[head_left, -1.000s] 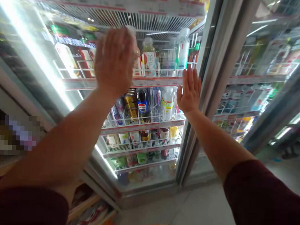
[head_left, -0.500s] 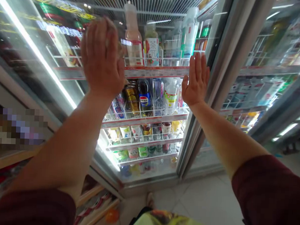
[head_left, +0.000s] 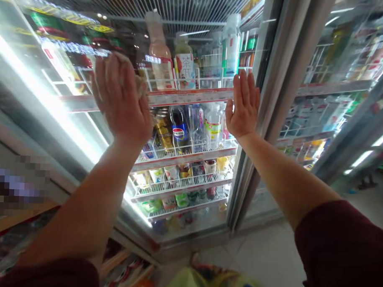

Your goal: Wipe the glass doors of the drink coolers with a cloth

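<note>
My left hand (head_left: 122, 99) lies over the glass door (head_left: 204, 232) of a lit drinks fridge, its fingers extended and slightly blurred. Past its fingertips and thumb side shows the pale, crumpled edge of what looks like a cloth (head_left: 141, 85), pressed under the palm; most of it is hidden. Flat against the right side of the same door, near its metal frame (head_left: 275, 79), rests my right hand (head_left: 244, 107), fingers stretched upward and holding nothing. Behind the glass, between the hands, stand a pink bottle (head_left: 159, 58), a tea bottle (head_left: 185, 63) and a dark cola bottle (head_left: 178, 128).
Several wire shelves (head_left: 184, 160) of bottles, cans and cups fill the fridge. To the right is another glass door (head_left: 319, 77). A low wooden shelf (head_left: 118, 262) with goods stands at lower left. Pale floor tiles (head_left: 269, 259) and yellow-green cloth (head_left: 186, 281) show below.
My left hand has slid down and a little left over the glass. My right hand keeps its place on the door. The whole view has shifted slightly.
</note>
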Demonstrator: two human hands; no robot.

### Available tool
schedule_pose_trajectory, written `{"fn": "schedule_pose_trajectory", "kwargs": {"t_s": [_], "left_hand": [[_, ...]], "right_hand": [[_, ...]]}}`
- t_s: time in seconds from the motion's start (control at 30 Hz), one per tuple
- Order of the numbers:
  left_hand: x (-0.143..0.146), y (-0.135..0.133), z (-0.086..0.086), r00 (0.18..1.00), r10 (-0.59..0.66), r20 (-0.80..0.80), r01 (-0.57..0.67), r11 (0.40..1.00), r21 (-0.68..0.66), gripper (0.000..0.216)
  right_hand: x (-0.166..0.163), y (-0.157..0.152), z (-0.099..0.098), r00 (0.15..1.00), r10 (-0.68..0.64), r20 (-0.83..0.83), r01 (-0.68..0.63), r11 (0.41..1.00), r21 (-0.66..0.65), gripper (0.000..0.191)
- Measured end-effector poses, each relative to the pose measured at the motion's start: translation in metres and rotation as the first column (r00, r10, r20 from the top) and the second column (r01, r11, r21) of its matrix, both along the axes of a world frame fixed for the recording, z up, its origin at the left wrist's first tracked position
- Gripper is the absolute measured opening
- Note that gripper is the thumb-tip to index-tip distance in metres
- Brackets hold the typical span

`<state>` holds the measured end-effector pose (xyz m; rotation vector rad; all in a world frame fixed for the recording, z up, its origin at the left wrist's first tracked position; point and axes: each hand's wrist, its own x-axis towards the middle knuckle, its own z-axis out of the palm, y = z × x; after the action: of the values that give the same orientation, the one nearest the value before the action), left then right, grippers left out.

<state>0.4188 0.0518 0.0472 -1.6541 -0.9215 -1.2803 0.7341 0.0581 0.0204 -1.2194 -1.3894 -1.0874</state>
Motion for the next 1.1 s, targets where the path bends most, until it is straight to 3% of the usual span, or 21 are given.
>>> {"fn": "schedule_pose_trajectory", "kwargs": {"t_s": [0.03,0.13,0.2,0.33,0.4,0.47,0.53,0.6,0.73,0.8,0.87,0.97,1.03,1.1], "left_hand": [[0.003,-0.001,-0.007,1.000,-0.010,-0.026,0.010,1.000,-0.015,0.061],[0.013,-0.003,-0.025,0.928,-0.125,-0.351,0.070,0.984,-0.165,0.058],[0.009,-0.002,-0.024,0.885,-0.164,-0.435,0.079,0.975,-0.207,0.055],[-0.020,0.004,-0.008,0.995,-0.055,-0.082,0.049,0.996,-0.073,0.065],[-0.025,0.004,-0.012,0.997,-0.053,0.053,0.055,0.997,-0.046,0.069],[-0.022,0.000,-0.023,0.996,-0.091,-0.019,0.089,0.991,-0.099,0.067],[-0.020,-0.003,-0.030,0.967,-0.144,-0.209,0.104,0.976,-0.189,0.062],[-0.027,-0.003,-0.023,0.944,-0.161,-0.289,0.096,0.969,-0.228,0.059],[-0.054,0.001,0.004,0.997,-0.069,-0.016,0.068,0.995,-0.077,0.071],[-0.053,0.001,-0.001,0.996,-0.052,0.074,0.055,0.998,-0.043,0.078],[-0.039,-0.002,-0.021,0.996,-0.084,0.017,0.085,0.992,-0.089,0.076],[-0.023,-0.005,-0.043,0.948,-0.194,-0.251,0.134,0.962,-0.236,0.058],[-0.028,-0.005,-0.035,0.938,-0.181,-0.296,0.117,0.968,-0.222,0.054],[-0.044,-0.004,-0.015,0.972,-0.128,-0.198,0.102,0.985,-0.138,0.060]], "right_hand": [[0.000,0.000,0.000,1.000,0.002,-0.005,-0.002,1.000,-0.014,0.065],[-0.002,-0.001,0.000,0.999,0.010,-0.031,-0.012,0.998,-0.054,0.065],[-0.003,-0.001,0.000,0.999,0.006,-0.045,-0.008,0.999,-0.052,0.065],[-0.003,-0.002,0.000,0.999,-0.003,-0.032,0.002,1.000,-0.030,0.066],[-0.004,-0.003,0.000,0.999,-0.011,-0.046,0.010,0.999,-0.039,0.067],[-0.005,-0.005,0.002,0.997,-0.021,-0.076,0.015,0.997,-0.077,0.067],[-0.006,-0.008,0.003,0.996,-0.024,-0.087,0.012,0.990,-0.139,0.067],[-0.007,-0.011,0.005,0.997,-0.033,-0.076,0.019,0.984,-0.178,0.067],[-0.008,-0.013,0.006,0.997,-0.054,-0.061,0.043,0.986,-0.164,0.066],[-0.007,-0.010,0.005,0.997,-0.050,-0.056,0.042,0.990,-0.135,0.065],[-0.006,-0.006,0.003,0.998,-0.043,-0.051,0.039,0.996,-0.082,0.065],[-0.005,0.000,0.000,0.999,-0.038,-0.032,0.037,0.999,-0.019,0.065],[-0.004,0.002,-0.002,0.999,-0.043,-0.020,0.044,0.999,0.010,0.064],[-0.003,0.003,-0.003,0.999,-0.054,0.002,0.054,0.997,0.046,0.062]]}}
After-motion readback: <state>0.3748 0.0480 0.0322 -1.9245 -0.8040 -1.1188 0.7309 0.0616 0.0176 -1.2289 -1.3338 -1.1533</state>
